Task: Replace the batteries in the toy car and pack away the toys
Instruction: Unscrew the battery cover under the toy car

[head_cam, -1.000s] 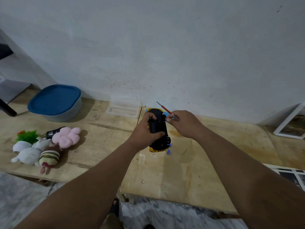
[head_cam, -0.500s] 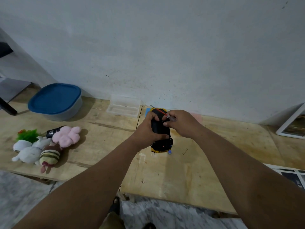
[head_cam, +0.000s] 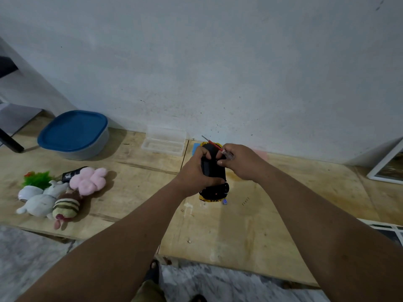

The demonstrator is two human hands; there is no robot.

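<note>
You're gripping the toy car (head_cam: 214, 184) upside down with your left hand (head_cam: 197, 171), fingers wrapping over its black underside, and it's sitting low over the wooden worktop (head_cam: 250, 232) near the wall. Your right hand (head_cam: 242, 162) is pinching a small red screwdriver (head_cam: 214, 146) between its fingers, the metal tip pointing up and away over the far end of the car. Off to the left, the soft toys (head_cam: 63, 195) are lying in a heap on the worktop. Behind them, the blue-lidded tub (head_cam: 73, 134) is sitting closed, and a clear plastic box (head_cam: 163, 143) is resting against the wall.
</note>
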